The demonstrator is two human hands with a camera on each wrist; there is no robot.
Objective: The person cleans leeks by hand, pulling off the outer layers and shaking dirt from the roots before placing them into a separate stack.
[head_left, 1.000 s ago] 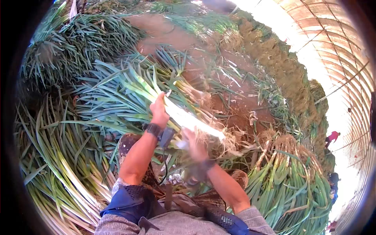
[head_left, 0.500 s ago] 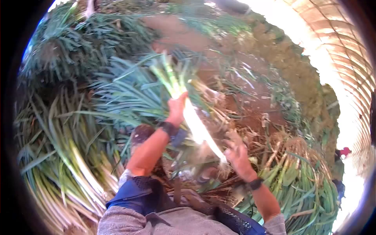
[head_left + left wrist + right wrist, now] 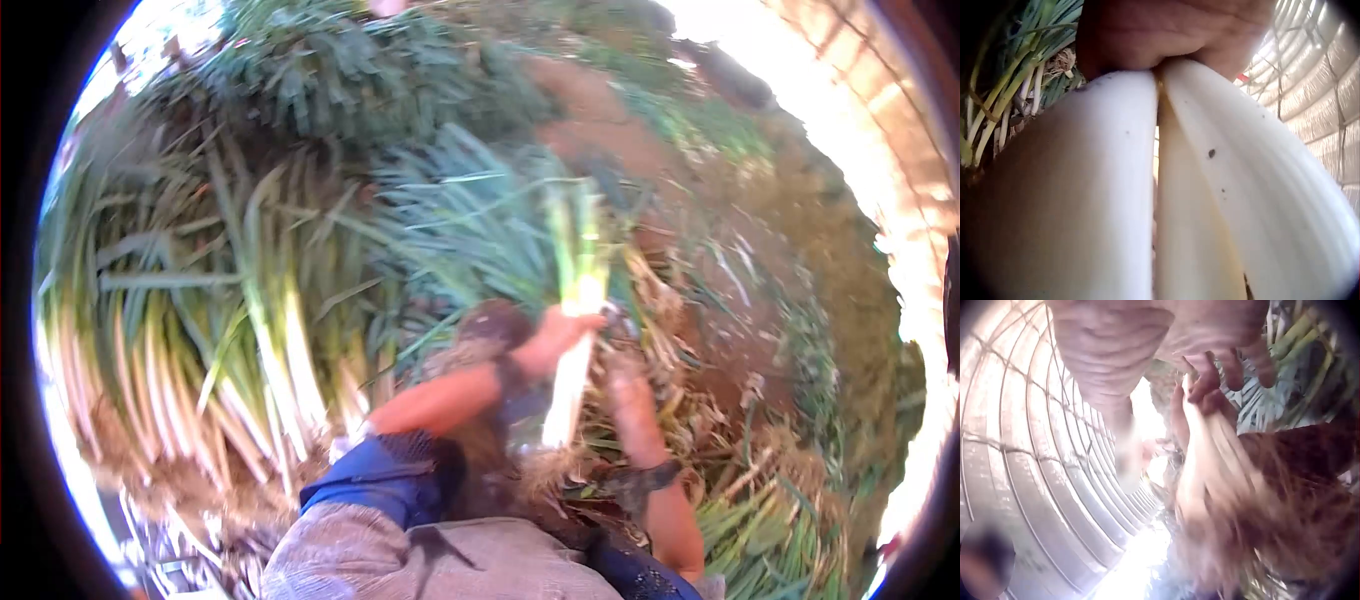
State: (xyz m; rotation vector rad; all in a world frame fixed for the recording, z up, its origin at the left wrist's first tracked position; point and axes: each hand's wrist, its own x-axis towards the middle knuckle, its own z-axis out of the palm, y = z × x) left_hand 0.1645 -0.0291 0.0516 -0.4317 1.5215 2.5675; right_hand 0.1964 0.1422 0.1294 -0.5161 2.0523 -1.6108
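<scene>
My left hand (image 3: 560, 338) grips a small bunch of leeks (image 3: 568, 395), which stands nearly upright with green tops above the fist and roots below. Close up in the left wrist view, thick white leek shafts (image 3: 1104, 187) spread out under the palm (image 3: 1172, 31). Blurred in the head view, my right hand (image 3: 628, 385) is just right of the bunch. Seen from the right wrist, that hand's palm (image 3: 1154, 331) is above the shafts, thumb stretched down and fingers loosely bent, holding nothing. Stringy roots (image 3: 1216, 544) hang from the leeks' lower ends.
Rows of leeks (image 3: 170, 360) lie at the left, with a leafy heap (image 3: 370, 80) behind. More leeks (image 3: 775, 535) lie at lower right, near root scraps. Bare brown soil (image 3: 600, 125) shows farther back. A ribbed, curved greenhouse wall (image 3: 1029, 456) rises at the side.
The head view has swung left. The leek bunch has gone from slanting to nearly upright in my left hand. My right hand has left the root end and come up beside the bunch.
</scene>
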